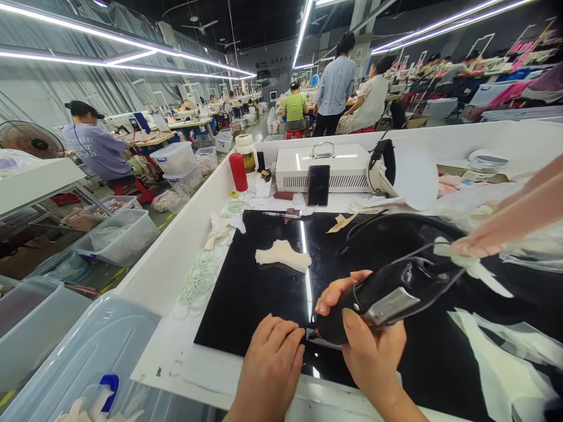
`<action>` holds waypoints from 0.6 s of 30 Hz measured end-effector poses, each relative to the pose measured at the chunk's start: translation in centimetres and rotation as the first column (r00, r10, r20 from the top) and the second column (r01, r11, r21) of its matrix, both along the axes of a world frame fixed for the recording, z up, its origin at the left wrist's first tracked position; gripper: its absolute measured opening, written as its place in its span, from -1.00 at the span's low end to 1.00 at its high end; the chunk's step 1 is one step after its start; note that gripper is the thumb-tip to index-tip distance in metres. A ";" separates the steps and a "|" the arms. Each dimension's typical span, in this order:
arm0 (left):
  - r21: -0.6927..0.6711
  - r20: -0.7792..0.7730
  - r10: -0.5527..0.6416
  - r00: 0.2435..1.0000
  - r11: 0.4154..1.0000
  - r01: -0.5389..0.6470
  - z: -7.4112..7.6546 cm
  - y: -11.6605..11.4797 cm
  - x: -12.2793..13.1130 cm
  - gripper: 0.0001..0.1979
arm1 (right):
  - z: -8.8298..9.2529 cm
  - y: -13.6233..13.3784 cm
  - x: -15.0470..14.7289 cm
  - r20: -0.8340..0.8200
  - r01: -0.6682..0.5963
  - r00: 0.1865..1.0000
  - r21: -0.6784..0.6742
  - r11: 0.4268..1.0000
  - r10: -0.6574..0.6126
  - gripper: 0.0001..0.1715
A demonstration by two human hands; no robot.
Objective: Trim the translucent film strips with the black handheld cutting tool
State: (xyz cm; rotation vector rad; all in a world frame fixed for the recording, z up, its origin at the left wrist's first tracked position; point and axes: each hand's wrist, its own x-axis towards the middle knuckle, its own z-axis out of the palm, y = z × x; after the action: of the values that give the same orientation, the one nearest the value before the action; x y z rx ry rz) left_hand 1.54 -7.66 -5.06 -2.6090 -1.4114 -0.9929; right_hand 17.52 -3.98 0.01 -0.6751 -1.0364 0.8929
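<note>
My right hand (373, 351) is wrapped around a black corded hand-held power tool (387, 296) with a silver plate on its side. The tool's tip points left and down at the black board (233, 316). Against the board's near edge rests my left hand (275, 357), its fingers bent and close together, the fingertips beside the tool tip. A small clear strip (328, 341) shows under the tip; whatever lies under my left fingers is hidden. Farther up the board is a cream fabric cutout (284, 255).
Another person's hand (479, 243) reaches in from the right with pale fabric. Pale pieces (497, 351) lie at the right. A white metal box (323, 167), phone (318, 185) and red bottle (238, 172) stand behind. Green cord loops (200, 281) lie left, and a lidded bin (101, 340) stands nearby.
</note>
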 end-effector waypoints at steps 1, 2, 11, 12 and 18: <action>0.000 -0.004 -0.002 1.000 1.000 0.002 0.0 0.0 0.0 -0.73 | 0.0 0.0 -0.1 0.007 0.010 1.000 0.008 1.000 -0.010 -0.71; 0.001 -0.010 -0.002 1.000 1.000 0.002 0.0 0.0 0.0 -0.72 | 0.1 0.1 -0.2 0.010 0.017 1.000 0.014 1.000 -0.017 -0.72; 0.085 -0.078 -0.030 0.996 0.996 0.037 0.1 0.1 -0.2 -0.73 | 1.8 0.1 2.4 -0.012 0.039 0.999 0.017 0.999 -0.039 -0.65; 0.088 -0.071 -0.054 0.996 0.994 0.061 0.1 0.1 -0.2 -0.74 | 2.0 -0.1 3.0 -0.017 0.050 0.999 0.020 0.999 -0.050 -0.65; -0.056 0.012 -0.240 0.971 0.969 0.241 1.6 0.9 -0.4 -0.78 | 2.8 -1.2 5.4 -0.044 0.113 0.992 -0.017 0.993 -0.114 -0.62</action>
State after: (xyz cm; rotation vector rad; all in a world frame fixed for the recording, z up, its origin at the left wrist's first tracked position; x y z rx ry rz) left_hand 1.19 -6.71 -3.44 -2.8743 -1.1596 -0.9949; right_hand 22.94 -5.15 2.85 -0.7163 -0.9425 0.8139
